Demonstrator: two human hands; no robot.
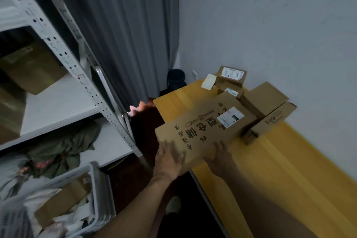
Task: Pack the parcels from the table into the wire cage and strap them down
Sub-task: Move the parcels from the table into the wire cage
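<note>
A large flat cardboard box with black printed characters and a white label lies half over the near-left edge of the yellow wooden table. My left hand grips its near-left corner, fingers on top. My right hand holds its near edge, fingers spread on the lid. Behind it several smaller cardboard parcels are stacked against the wall. The white wire cage stands at the lower left, blurred, holding a cardboard box and white bags.
A white metal shelving unit fills the left side, with a box and green cloth on its shelves. Grey curtain behind. A dark bin stands in the corner. Dark floor lies between cage and table.
</note>
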